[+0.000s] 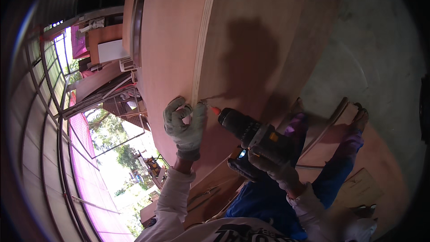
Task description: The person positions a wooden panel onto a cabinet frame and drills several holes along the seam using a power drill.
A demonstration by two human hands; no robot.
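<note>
A large reddish plywood panel (172, 40) carries a pale narrow strip (205, 27) along its length. My left hand (184, 125), in a grey work glove, is at that strip with fingers curled and pinched; what is between the fingertips is too small to make out. Just right of it, a black cordless drill (239, 125) points its red-orange tipped bit (215, 110) toward those fingertips. My right hand (273, 166), also gloved, is closed around the drill's handle. The head-and-drill shadow falls on the board above.
My legs (333, 175) and feet stand below at the right, beside a leaning board piece (358, 183) and grey concrete floor (363, 62). Stacked boards (109, 51) and clutter sit at the left, near a metal-framed wall (78, 166) with pink sheeting, open to trees.
</note>
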